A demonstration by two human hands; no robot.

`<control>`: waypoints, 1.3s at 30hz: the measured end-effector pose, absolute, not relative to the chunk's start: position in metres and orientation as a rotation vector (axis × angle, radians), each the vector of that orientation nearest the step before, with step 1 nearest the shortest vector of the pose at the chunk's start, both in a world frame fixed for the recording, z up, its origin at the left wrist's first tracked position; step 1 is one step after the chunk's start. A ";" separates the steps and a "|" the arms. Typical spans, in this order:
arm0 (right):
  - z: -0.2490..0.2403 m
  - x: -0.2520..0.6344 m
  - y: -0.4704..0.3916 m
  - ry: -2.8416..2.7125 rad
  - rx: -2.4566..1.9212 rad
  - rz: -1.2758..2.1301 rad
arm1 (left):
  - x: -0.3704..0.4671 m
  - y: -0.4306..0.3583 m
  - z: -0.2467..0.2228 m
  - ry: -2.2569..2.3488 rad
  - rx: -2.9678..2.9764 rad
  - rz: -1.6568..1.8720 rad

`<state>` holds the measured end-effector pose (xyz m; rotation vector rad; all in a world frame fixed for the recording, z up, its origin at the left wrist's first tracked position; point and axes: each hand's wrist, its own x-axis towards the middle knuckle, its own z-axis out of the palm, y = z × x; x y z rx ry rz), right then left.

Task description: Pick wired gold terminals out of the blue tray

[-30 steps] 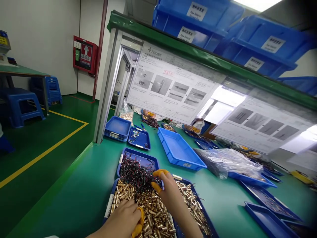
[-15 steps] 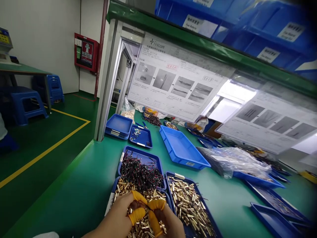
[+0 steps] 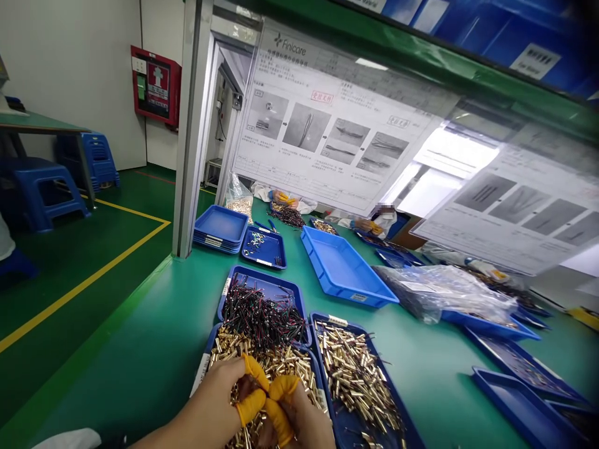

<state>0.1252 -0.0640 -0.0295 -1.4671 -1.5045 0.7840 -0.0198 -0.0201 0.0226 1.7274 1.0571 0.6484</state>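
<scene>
My left hand point(image 3: 224, 393) and my right hand point(image 3: 304, 408), with yellow finger cots on thumbs and fingers, meet fingertip to fingertip low in the head view. Both are closed in a pinch; whatever lies between the fingertips is too small or hidden to make out. Right under them is a blue tray point(image 3: 200, 375) heaped with short brass-coloured tubes point(image 3: 299, 369). Just beyond it, another blue tray point(image 3: 286, 288) holds a pile of thin dark wires point(image 3: 262, 315) with red strands. To the right, brass-coloured tubes point(image 3: 358, 368), some with wire ends showing, fill much of a third tray point(image 3: 344, 427).
Farther back are stacked blue trays point(image 3: 219, 223), a tray of small parts point(image 3: 269, 254) and a large light-blue bin point(image 3: 344, 268). Plastic bags point(image 3: 449, 290) cover trays at right. An instruction sheet point(image 3: 318, 125) hangs beneath the green-edged shelf point(image 3: 421, 56). Co-workers' hands point(image 3: 285, 199) show across the table.
The view has shifted slightly, so the shelf sits higher in the picture. Both hands appear a little farther left and stay pinched together over the tray of brass-coloured tubes.
</scene>
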 end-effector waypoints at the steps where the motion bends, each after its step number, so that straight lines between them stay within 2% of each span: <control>1: -0.027 0.125 -0.063 -1.475 -1.442 0.886 | -0.020 -0.020 0.021 1.055 1.728 0.663; 4: -0.018 0.126 -0.062 -1.376 -1.350 1.050 | -0.020 -0.018 0.015 1.033 1.660 0.722; 12: -0.001 0.131 -0.062 -1.154 -1.420 0.856 | -0.020 -0.013 0.005 0.852 1.263 0.867; 20: -0.001 0.129 -0.064 -1.354 -1.523 0.907 | -0.019 -0.013 0.012 0.849 1.156 0.913; 32: -0.020 0.133 -0.066 -1.519 -1.531 0.582 | -0.018 -0.014 0.004 0.773 1.161 0.910; 39: -0.012 0.133 -0.065 -1.587 -1.537 0.557 | -0.019 -0.013 0.002 0.735 1.182 0.927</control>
